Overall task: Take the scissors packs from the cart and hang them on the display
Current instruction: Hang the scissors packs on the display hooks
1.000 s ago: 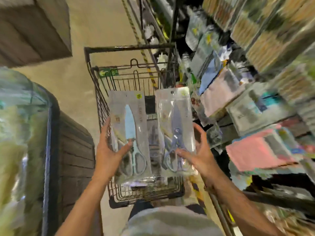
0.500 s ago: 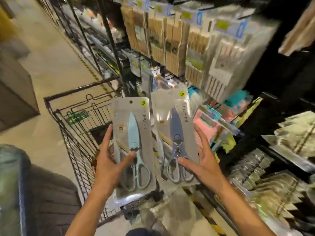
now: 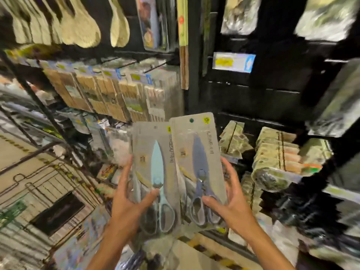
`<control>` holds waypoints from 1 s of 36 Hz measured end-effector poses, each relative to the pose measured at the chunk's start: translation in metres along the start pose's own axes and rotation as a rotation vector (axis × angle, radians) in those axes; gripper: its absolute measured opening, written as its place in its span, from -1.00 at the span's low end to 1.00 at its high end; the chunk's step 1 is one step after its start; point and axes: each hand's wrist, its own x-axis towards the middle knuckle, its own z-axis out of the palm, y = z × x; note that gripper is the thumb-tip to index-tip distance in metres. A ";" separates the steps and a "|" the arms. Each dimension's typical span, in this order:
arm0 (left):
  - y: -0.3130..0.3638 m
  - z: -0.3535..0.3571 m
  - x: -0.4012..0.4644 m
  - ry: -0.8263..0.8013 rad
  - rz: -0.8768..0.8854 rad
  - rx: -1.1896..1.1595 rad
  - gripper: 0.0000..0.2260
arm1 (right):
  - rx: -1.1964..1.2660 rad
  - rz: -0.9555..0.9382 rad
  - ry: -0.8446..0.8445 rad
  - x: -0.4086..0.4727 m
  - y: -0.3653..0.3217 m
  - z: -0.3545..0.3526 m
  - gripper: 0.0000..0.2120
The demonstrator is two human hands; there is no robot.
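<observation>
I hold two grey scissors packs upright in front of the display. My left hand (image 3: 127, 203) grips the lower part of the pack with light-blue scissors (image 3: 153, 164), thumb across its front. My right hand (image 3: 231, 203) grips the pack with dark-blue scissors (image 3: 196, 152), whose left edge overlaps the other pack. Each pack has a hang hole and a yellow sticker at the top. The wire cart (image 3: 39, 191) is at the lower left. The black display panel (image 3: 253, 98) with its bare slats rises straight behind the packs.
Hanging wooden spoons (image 3: 81, 26) fill the upper left, with rows of packaged goods (image 3: 120, 94) on pegs below. Bagged items (image 3: 276, 160) hang to the right of the packs. A price label (image 3: 233, 62) sits on the black panel. Floor with striped tape shows below.
The view has swung right and up, from the cart to the display. Both hands keep their packs; the right pack now sits higher and overlaps the left one.
</observation>
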 end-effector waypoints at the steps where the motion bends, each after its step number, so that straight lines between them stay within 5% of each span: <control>1: 0.003 0.005 0.001 -0.034 0.027 0.001 -0.10 | -0.010 -0.008 0.035 -0.007 -0.004 -0.005 -0.07; 10: 0.018 0.034 -0.001 -0.271 0.129 -0.099 -0.11 | -0.166 -0.048 0.271 -0.070 -0.040 -0.040 -0.06; 20: 0.043 0.094 -0.016 -0.342 0.149 -0.135 -0.09 | -0.209 -0.084 0.478 -0.125 -0.073 -0.092 -0.07; 36: 0.098 0.259 -0.032 -0.379 0.227 -0.208 -0.10 | -0.241 -0.111 0.562 -0.137 -0.085 -0.254 -0.09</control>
